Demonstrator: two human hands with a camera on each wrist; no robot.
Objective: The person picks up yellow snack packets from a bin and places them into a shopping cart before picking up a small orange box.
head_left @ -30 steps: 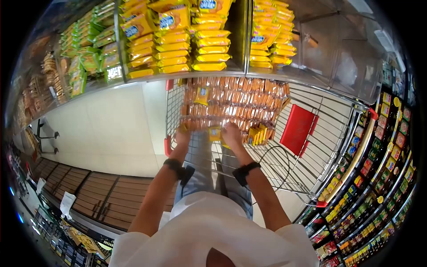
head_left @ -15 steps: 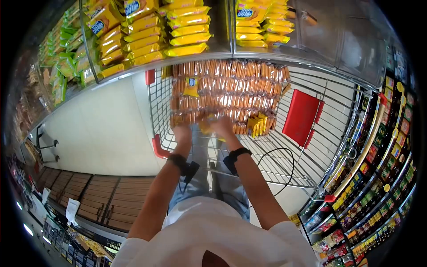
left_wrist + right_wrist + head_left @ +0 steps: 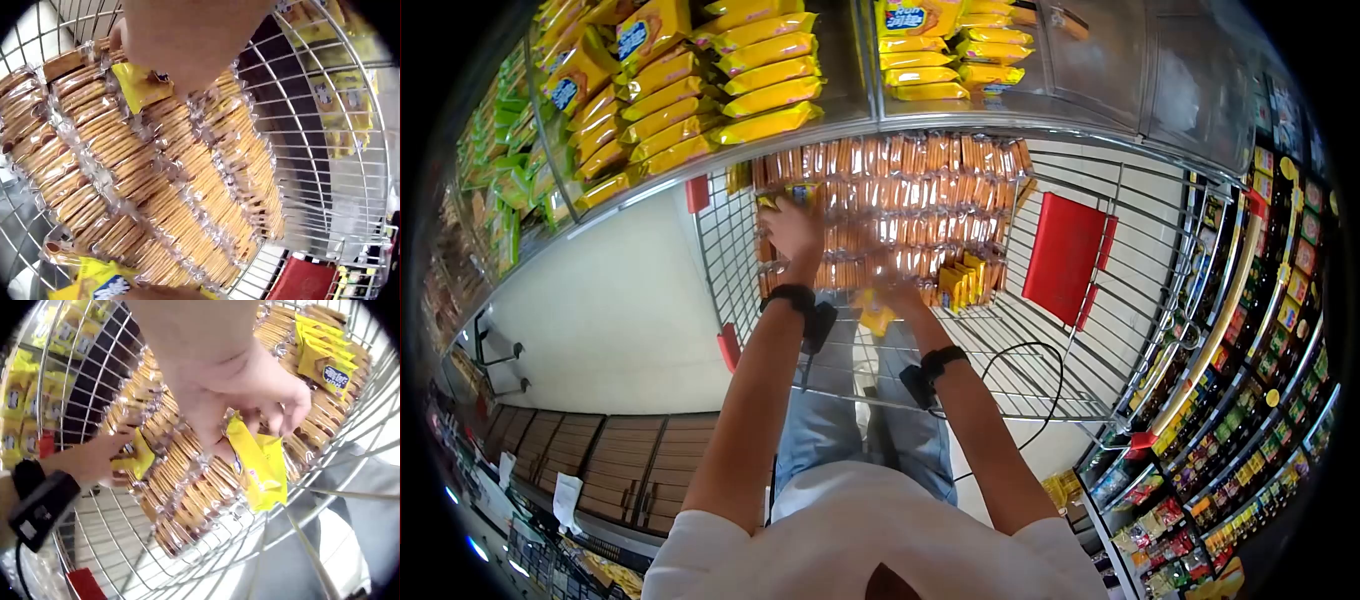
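My left hand [image 3: 793, 228] reaches into the left side of the shopping cart. Its fingers grip a yellow snack packet [image 3: 142, 455] lying on the rows of clear-wrapped biscuits [image 3: 100, 134]. In the left wrist view the back of that hand covers part of this packet [image 3: 140, 89]. Near the cart's front side, my right hand [image 3: 240, 394] pinches more yellow packaging, a snack packet [image 3: 255, 465] whose end hangs below the fingers. It is blurred in the head view. Several yellow packets [image 3: 325, 359] stand together on the biscuits to the right of this hand.
The wire cart [image 3: 1060, 385] has a red panel [image 3: 1068, 262] on its right. Beyond it runs a metal display shelf [image 3: 840, 132] with stacked yellow packets [image 3: 770, 75] and green ones farther left. Packed product racks [image 3: 1250, 400] stand at the right. A black cable [image 3: 1055, 400] loops over the cart.
My left hand has moved away from the right hand, forward to the yellow packet lying on the biscuits. The right hand stays near the cart's front side with its packet. The head view has shifted right.
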